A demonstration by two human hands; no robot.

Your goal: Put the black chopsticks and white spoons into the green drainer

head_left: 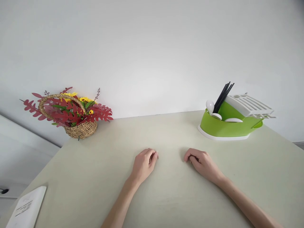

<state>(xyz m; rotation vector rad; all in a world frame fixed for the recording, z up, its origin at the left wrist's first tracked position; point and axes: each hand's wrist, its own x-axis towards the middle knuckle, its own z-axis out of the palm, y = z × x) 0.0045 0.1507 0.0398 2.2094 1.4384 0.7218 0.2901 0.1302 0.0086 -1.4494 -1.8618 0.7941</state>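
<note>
Resting on the pale tabletop [166,196], my left hand [144,162] is loosely curled, thumb close to the bent fingers, and I see nothing in it. My right hand [201,161] lies a short way to the right, its fingers also curled down toward the table and holding nothing visible. A gap separates the two hands. Beyond my right hand stands a green utensil holder [223,128] on a white base. Black chopsticks [222,96] and a white spoon [210,106] stick up from it. Neither hand touches the holder.
A woven basket [82,129] of artificial red leaves [67,109] and yellow flowers [83,99] stands at the back left. In the front left corner lies a white flat device [29,207] with dark slots. A white wall [152,57] borders the table's back edge.
</note>
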